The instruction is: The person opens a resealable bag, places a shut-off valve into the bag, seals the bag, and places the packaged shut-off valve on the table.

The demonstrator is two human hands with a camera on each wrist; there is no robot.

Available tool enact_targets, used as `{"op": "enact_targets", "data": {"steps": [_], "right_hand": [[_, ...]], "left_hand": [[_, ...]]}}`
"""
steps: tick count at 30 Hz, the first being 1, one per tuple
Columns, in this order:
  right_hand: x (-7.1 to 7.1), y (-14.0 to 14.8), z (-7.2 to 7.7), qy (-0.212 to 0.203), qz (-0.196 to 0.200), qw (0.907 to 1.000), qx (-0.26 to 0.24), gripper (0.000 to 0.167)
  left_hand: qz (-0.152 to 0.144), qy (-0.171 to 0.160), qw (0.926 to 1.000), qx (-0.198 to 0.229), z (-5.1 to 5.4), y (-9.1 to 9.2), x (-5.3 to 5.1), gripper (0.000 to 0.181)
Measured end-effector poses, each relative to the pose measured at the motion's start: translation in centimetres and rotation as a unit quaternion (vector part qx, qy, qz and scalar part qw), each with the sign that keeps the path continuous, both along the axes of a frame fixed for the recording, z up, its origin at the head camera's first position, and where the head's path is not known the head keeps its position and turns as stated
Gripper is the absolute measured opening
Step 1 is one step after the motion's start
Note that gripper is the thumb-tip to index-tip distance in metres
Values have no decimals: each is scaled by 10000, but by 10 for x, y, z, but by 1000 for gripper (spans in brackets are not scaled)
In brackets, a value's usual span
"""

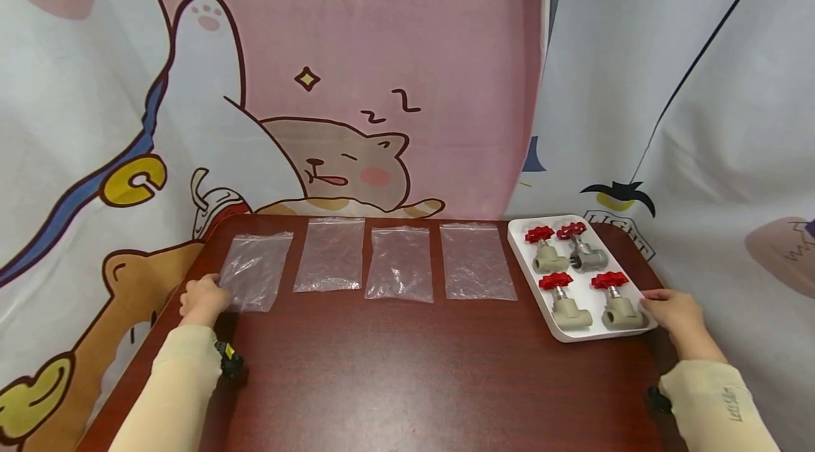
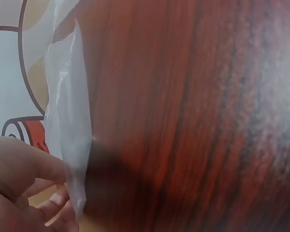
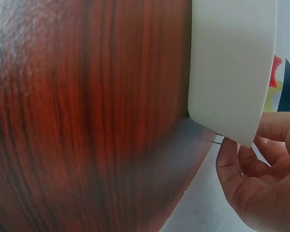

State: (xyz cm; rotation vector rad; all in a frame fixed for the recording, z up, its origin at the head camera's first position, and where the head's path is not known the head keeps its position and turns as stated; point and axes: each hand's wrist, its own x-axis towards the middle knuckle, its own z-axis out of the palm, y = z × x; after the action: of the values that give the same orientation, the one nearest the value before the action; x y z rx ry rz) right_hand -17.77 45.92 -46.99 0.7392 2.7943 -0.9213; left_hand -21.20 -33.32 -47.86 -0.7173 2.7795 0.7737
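At the table's left edge, my left hand (image 1: 204, 298) pinches the near left corner of a clear plastic bag (image 1: 256, 271); the left wrist view shows the bag (image 2: 70, 106) between thumb and fingers of that hand (image 2: 29, 188). My right hand (image 1: 676, 314) grips the near right corner of a white tray (image 1: 555, 333). In the right wrist view the fingers of this hand (image 3: 261, 169) curl round the corner of the tray (image 3: 232, 63). Several valves with red handwheels lie in the tray, among them a beige one (image 1: 571, 314) and a grey one (image 1: 588, 257).
Three more clear bags, a left one (image 1: 331, 254), a middle one (image 1: 400, 264) and a right one (image 1: 477, 261), lie flat in a row along the back of the brown table (image 1: 395, 367). Printed cloth (image 1: 382, 27) hangs behind the table and at both sides.
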Motion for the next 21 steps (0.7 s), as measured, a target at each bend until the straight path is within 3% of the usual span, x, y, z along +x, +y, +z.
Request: {"op": "enact_targets", "data": {"steps": [4, 10, 17, 21], "right_hand": [[-1, 3, -4, 17, -85, 10000, 35, 42], [0, -2, 2, 77, 61, 9999, 58, 43], [2, -3, 3, 59, 84, 9999, 111, 43], [2, -4, 4, 53, 90, 9999, 125, 43]], "left_hand": [[-17, 5, 10000, 94, 2, 2, 2, 63], [277, -49, 9989, 373, 4, 5, 5, 63], [331, 98, 9985, 417, 2, 2, 5, 54], [461, 309, 9954, 776, -1, 0, 5, 52]]}}
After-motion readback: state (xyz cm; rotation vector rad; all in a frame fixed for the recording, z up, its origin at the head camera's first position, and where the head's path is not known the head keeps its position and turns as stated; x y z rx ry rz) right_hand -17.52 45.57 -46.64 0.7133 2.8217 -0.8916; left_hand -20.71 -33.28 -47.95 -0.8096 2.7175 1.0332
